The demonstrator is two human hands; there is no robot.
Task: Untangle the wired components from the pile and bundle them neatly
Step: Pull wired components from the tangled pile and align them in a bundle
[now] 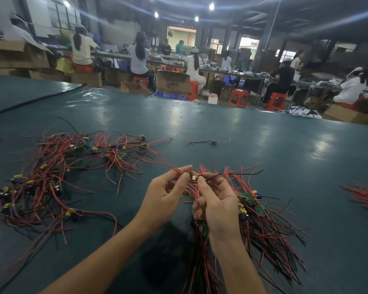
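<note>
A tangled pile [51, 179] of red and black wires with small green boards and yellow parts lies on the left of the green table [285, 149]. My left hand [166, 196] pinches red wires that run back toward that pile. My right hand [217, 204] pinches a small wired component [194, 177] at the fingertips, its black wire pointing right. The same hand grips a gathered bundle [261, 230] of wires and boards that fans out to the right and hangs down below my wrist.
One loose wired component [214, 142] lies alone toward the table's middle. More red wires [365, 196] lie at the right edge. A black cable [36, 100] crosses the far left. Beyond the table, several seated people work among cardboard boxes and red stools.
</note>
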